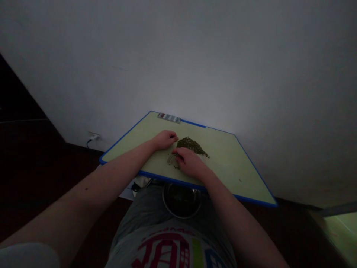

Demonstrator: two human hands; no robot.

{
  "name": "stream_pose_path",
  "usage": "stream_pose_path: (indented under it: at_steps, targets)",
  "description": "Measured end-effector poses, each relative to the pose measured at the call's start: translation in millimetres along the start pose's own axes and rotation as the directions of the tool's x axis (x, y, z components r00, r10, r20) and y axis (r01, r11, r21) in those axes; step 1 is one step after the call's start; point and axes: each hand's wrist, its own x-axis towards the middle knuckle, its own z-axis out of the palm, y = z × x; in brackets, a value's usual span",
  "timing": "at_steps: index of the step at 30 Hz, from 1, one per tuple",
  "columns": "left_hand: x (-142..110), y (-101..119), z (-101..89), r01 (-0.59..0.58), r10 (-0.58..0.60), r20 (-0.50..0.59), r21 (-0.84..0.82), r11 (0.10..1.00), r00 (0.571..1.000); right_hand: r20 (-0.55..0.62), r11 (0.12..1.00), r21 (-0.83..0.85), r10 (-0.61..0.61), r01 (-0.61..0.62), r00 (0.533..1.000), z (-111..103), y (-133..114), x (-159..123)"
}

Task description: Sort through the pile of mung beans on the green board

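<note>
A pile of small dark-green grains [192, 144] lies on a pale board [231, 160] with a blue edge. Just left of the pile, my left hand [166, 140] rests low over the board with its fingers curled together. My right hand [190, 162] is at the near side of the pile, its fingers bent and closed over the surface. Whatever either hand pinches is too small or hidden to make out. A few loose grains [176, 167] lie scattered by the right fingertips, beside a faint greyish patch on the board.
On my lap, partly under the board's near edge, sits a metal bowl [164, 204] with dark contents. A flat grey strip [169, 118] lies at the board's far edge. Behind stands a pale wall [195, 67], with a plug and cable [93, 137] low on the left.
</note>
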Motion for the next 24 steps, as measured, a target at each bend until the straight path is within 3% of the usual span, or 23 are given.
stream_pose_path:
  at_steps: [10,24]
  targets:
    - [0,2,-0.8,-0.006,0.006,-0.004,0.005,1.0,1.0,0.085,0.994,0.067,-0.092,0.087,0.992,-6,-5,-1]
    - [-2,4,-1.7,0.018,-0.018,0.001,0.015,1.0,1.0,0.105,0.997,0.08,-0.026,0.017,0.994,-15,-11,-25]
